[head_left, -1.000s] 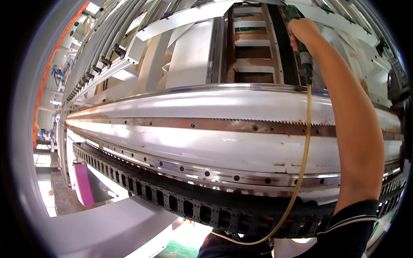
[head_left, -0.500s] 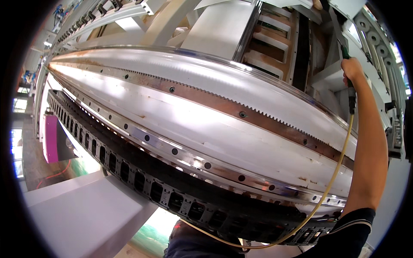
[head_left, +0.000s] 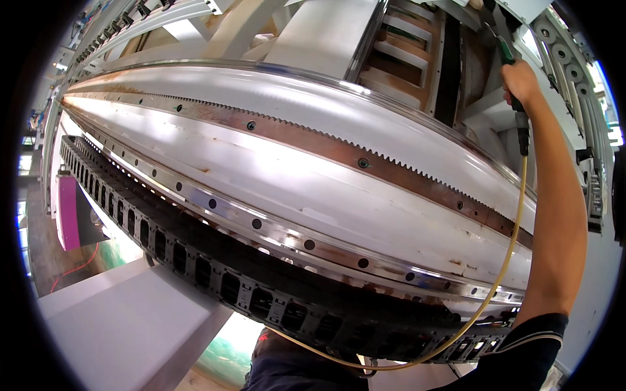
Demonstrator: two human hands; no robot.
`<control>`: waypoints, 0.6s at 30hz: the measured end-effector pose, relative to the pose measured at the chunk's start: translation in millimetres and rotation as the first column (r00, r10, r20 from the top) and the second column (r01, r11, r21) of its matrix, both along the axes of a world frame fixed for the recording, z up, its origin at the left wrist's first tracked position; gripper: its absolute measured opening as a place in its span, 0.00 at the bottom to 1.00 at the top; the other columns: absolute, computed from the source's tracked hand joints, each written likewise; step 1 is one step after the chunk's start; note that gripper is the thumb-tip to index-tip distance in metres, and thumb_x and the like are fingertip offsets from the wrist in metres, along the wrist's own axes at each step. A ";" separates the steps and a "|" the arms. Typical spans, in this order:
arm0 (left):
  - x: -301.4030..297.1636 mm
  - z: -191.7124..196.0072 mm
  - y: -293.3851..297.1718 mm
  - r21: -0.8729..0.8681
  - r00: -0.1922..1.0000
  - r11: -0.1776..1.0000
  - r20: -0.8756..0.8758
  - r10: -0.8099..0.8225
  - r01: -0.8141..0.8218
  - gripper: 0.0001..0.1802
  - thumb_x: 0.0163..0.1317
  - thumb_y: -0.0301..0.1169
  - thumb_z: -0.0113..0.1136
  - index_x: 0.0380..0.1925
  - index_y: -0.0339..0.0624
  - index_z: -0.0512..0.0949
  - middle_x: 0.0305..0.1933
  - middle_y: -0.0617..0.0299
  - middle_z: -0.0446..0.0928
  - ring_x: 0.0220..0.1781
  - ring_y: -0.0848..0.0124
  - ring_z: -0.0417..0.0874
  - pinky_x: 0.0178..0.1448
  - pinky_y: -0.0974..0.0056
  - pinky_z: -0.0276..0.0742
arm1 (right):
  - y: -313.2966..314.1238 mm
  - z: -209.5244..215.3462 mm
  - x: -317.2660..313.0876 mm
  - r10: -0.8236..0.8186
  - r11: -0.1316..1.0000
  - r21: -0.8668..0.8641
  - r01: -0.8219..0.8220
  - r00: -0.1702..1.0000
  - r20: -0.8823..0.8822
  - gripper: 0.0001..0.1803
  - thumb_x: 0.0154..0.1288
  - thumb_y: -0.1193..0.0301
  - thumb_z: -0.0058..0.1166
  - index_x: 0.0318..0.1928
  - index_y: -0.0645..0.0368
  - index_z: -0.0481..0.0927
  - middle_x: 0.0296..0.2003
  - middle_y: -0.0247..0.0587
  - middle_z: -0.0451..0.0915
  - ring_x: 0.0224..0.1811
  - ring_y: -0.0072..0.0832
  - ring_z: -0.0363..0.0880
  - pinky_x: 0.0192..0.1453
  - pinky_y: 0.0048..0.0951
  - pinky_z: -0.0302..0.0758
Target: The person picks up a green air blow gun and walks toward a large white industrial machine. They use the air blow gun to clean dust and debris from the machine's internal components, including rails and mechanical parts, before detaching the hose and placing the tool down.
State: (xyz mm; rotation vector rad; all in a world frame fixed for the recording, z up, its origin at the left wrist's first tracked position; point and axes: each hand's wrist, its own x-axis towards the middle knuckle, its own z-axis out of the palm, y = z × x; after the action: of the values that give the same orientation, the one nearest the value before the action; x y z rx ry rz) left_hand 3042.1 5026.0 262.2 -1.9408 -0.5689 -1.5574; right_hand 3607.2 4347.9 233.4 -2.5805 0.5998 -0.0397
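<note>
My right hand [head_left: 520,83] is closed round a slender hose-fed hand tool [head_left: 523,124] with a black and green body. Its thin front end points up towards the top right, among the machine parts there. From its lower end a yellow hose [head_left: 505,260] hangs down, crosses the machine beam [head_left: 293,169] and curves back to the left near my body. My bare right forearm reaches up along the beam's right end. At the top edge, a small skin-coloured patch shows near the tool's tip; whose it is I cannot tell. My left hand is out of sight.
Along the white beam run a toothed rack [head_left: 313,140] and a shiny guide rail [head_left: 310,245] with bolt holes. A black cable chain [head_left: 228,287] lies along the near side. White frame parts [head_left: 130,319] stand lower left; a brown slotted frame [head_left: 407,55] is beyond.
The view has shifted slightly, so the beam sits a little further left and higher. My right hand and the tool appear higher and further left, still gripped.
</note>
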 end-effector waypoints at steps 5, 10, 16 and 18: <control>7.0 -0.7 2.8 -0.009 1.000 1.000 0.001 -0.014 0.014 0.24 0.63 0.43 0.61 0.49 0.34 0.74 0.46 0.52 0.78 0.44 0.61 0.79 0.52 0.54 0.75 | 22.3 10.7 -10.7 -0.024 0.999 0.042 0.021 0.998 0.061 0.12 0.54 0.70 0.44 0.34 0.67 0.73 0.18 0.46 0.74 0.14 0.37 0.74 0.21 0.40 0.74; 9.1 -2.8 4.9 -0.013 1.000 1.000 0.012 -0.016 0.016 0.23 0.63 0.42 0.61 0.49 0.34 0.74 0.45 0.52 0.78 0.43 0.61 0.79 0.51 0.55 0.76 | 18.8 19.3 -16.3 0.043 0.969 0.247 -0.015 0.993 -0.106 0.10 0.52 0.73 0.46 0.35 0.66 0.70 0.19 0.43 0.71 0.13 0.34 0.72 0.17 0.38 0.72; 10.6 -3.3 7.3 -0.020 0.999 0.999 0.013 -0.031 0.031 0.22 0.63 0.41 0.61 0.48 0.34 0.74 0.44 0.52 0.78 0.42 0.61 0.79 0.50 0.55 0.76 | 15.2 21.6 -22.5 0.013 0.986 0.160 0.039 0.949 -0.315 0.08 0.48 0.75 0.47 0.27 0.69 0.70 0.17 0.47 0.70 0.12 0.38 0.72 0.15 0.41 0.72; 13.0 -4.6 9.8 -0.021 0.999 0.999 0.015 -0.034 0.035 0.22 0.63 0.41 0.61 0.48 0.34 0.74 0.44 0.52 0.78 0.42 0.62 0.79 0.50 0.56 0.76 | 10.2 18.8 -26.6 -0.032 0.998 0.034 0.046 0.941 -0.337 0.08 0.47 0.75 0.47 0.26 0.70 0.71 0.17 0.48 0.71 0.12 0.39 0.72 0.14 0.41 0.72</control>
State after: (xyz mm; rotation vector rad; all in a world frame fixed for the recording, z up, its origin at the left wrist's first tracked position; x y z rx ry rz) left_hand 3055.1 5035.8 257.7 -1.9660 -0.5635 -1.5944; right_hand 3580.6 4358.1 252.3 -2.5519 0.7656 0.4056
